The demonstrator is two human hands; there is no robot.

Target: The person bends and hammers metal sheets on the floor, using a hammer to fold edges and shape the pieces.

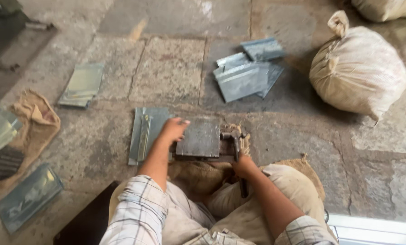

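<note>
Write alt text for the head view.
Left hand presses a dark metal plate on a stone floor; right hand grips a hammer. Sheet-metal pieces and a tied sack lie beyond.

A bulging off-white woven sack point(359, 72), its neck knotted shut at the top, sits on the stone floor point(166, 68) at the right of the scene. Part of a second pale sack point(386, 8) shows at the upper right corner, just beyond the first. No labels, signs or screens are to be seen anywhere in the workspace.
</note>
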